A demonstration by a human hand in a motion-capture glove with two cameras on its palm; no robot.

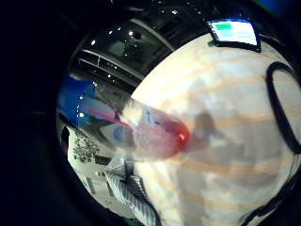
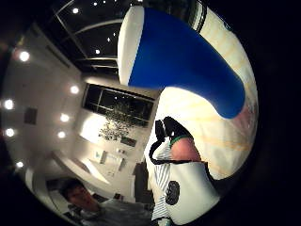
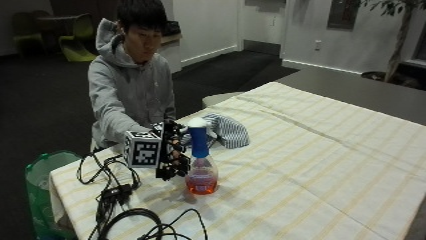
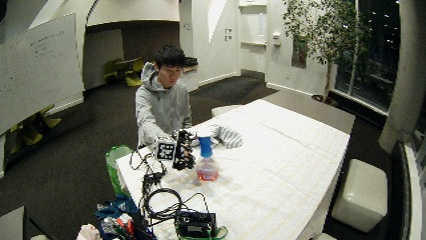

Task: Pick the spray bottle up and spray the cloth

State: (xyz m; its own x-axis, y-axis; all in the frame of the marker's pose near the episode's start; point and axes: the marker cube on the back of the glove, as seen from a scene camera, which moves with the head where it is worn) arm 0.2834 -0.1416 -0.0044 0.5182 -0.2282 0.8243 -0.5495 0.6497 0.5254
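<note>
A spray bottle (image 3: 201, 175) stands upright on the striped tablecloth (image 3: 319, 165), with a blue neck, a white top and red liquid in its clear body. My gloved right hand (image 3: 172, 150) is right beside its neck, on the person's side, fingers spread toward it and not wrapped round it. The little finger side palm view shows the bottle (image 1: 155, 134) close, with no finger on it. In the thumb side palm view the blue head (image 2: 188, 66) fills much of the picture. A crumpled blue-and-white striped cloth (image 3: 226, 131) lies just behind the bottle.
Black cables (image 3: 133, 215) are looped on the table's near corner, left of the bottle. A green bin (image 3: 40, 170) stands beside the table. A black device (image 4: 196, 225) sits at the near edge. The tablecloth stretches bare to the right.
</note>
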